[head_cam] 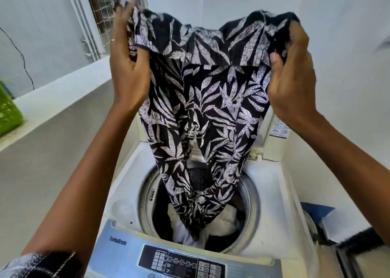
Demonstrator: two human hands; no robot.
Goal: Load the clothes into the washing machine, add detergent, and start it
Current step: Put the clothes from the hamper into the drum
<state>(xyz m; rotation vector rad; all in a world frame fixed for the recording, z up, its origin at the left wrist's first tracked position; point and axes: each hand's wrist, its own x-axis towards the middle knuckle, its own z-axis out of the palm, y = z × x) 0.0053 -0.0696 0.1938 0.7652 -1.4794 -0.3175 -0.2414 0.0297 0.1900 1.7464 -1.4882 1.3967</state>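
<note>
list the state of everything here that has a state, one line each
leaf-print garment: held up spread, lower end hanging into the drum
left hand: grips the garment's top left edge
right hand: grips its top right edge
washing machine: lid raised
drum: open, white clothes inside
control panel: display looks unlit

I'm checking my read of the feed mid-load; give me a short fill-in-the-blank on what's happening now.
1. Both hands, left hand and right hand, hold up a leaf-print ____.
2. Its lower end hangs into the ____ of the washing machine.
3. The clothes already inside are ____ in colour.
4. The control panel lies on the side ____ to the person.

Missing words: garment; drum; white; nearest
</note>
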